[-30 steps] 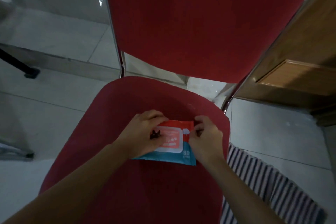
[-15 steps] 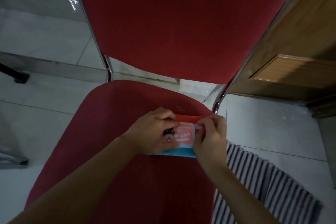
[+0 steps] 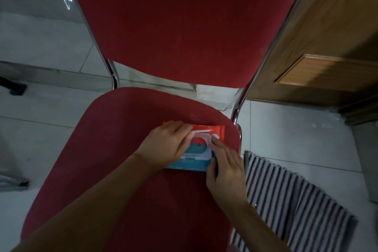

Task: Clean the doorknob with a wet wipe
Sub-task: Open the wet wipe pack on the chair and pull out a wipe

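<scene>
A red and teal wet wipe pack (image 3: 199, 147) lies flat on the seat of a red chair (image 3: 126, 149). Its white plastic lid (image 3: 201, 132) stands flipped up, showing the opening in the white frame. My left hand (image 3: 167, 147) rests on the pack's left side, its fingers pinching the raised lid. My right hand (image 3: 225, 168) presses down on the pack's right lower corner. No doorknob shows in the view.
The chair's red backrest (image 3: 184, 22) rises behind the seat on chrome tubes. A wooden door (image 3: 327, 47) stands at the right. A black and white striped mat (image 3: 290, 206) lies on the pale tiled floor (image 3: 41, 112) at the lower right.
The lid of the pack was shut before and now stands flipped up, held by my left hand. My right hand slid down to the pack's lower right corner.
</scene>
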{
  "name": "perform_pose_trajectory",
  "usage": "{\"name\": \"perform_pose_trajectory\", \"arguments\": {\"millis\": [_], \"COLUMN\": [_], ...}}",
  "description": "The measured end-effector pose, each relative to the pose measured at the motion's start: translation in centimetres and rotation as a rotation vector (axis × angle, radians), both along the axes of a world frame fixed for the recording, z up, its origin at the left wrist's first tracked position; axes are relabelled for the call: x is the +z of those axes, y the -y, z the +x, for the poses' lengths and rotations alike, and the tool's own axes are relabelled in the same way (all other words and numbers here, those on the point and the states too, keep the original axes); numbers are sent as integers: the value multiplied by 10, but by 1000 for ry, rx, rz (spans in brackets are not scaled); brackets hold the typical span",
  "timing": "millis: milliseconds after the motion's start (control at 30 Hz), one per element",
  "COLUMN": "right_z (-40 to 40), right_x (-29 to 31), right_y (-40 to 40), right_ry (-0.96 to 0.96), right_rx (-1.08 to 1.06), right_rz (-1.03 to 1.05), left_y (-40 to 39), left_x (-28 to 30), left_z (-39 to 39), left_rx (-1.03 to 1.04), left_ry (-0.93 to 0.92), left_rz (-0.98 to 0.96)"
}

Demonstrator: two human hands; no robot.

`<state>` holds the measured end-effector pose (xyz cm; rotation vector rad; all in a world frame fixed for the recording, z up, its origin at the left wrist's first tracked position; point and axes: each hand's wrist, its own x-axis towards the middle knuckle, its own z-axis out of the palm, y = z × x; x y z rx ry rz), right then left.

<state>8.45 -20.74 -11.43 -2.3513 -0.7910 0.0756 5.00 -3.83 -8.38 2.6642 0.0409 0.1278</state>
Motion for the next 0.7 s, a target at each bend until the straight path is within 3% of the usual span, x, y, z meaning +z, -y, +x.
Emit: {"name": "perform_pose_trajectory", "arguments": {"millis": [167,233,300,567,700], "right_z": [1,1,1,-1,1], "right_x": [1,1,2,15,22], "right_y": [0,-1,-3,-21,-31], "right_ry": [-2,-14,-50,-304,-403], "right_rx": [-1,3,-7,-170,-144], "right_rz": [-10,-31,-40,16,-26], "left_y": [-12,-15,-12,1,-3], "left_x": [2,0,-6,-13,-6], "left_z": [17,18,13,-2,-6], "left_rx": [409,476,461,450,348], "left_ry": [45,81,58,-69,-161], "left_rz": [-427,-389,-363,-609,-662]}}
